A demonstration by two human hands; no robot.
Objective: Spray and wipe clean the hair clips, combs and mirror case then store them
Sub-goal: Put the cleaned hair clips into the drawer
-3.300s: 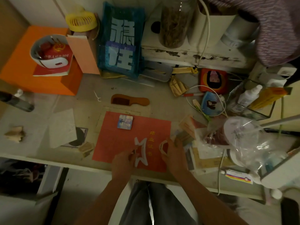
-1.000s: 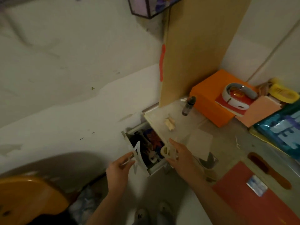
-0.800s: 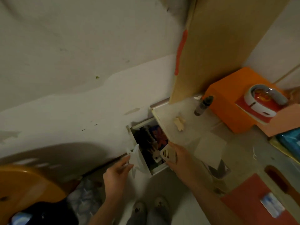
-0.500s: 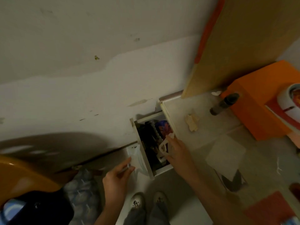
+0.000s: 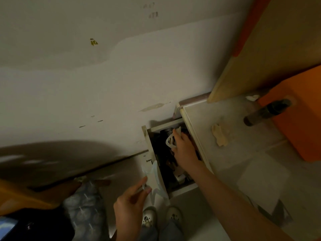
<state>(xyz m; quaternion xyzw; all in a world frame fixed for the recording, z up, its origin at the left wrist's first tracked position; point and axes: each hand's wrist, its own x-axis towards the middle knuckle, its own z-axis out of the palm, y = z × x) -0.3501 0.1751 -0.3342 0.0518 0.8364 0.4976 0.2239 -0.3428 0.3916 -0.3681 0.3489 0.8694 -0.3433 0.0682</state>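
Right hand (image 5: 182, 146) deep in open drawer (image 5: 147, 136) under bench (image 5: 243, 162), fingers curled round small white clip (image 5: 169, 141); left hand (image 5: 132, 199) pinching large white claw clip (image 5: 154, 178) just outside drawer's near wall. Risks, judged: small clip snagging on dark clutter inside, or slipping unseen behind it. Large clip, held by thin edge only, liable to twist free and drop to floor beside shoes (image 5: 161, 220).

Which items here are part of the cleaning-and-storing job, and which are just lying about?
Job: clip in right hand; star clip in left hand; open drawer.
Lying about: orange box, dark bottle, crumpled tissue.
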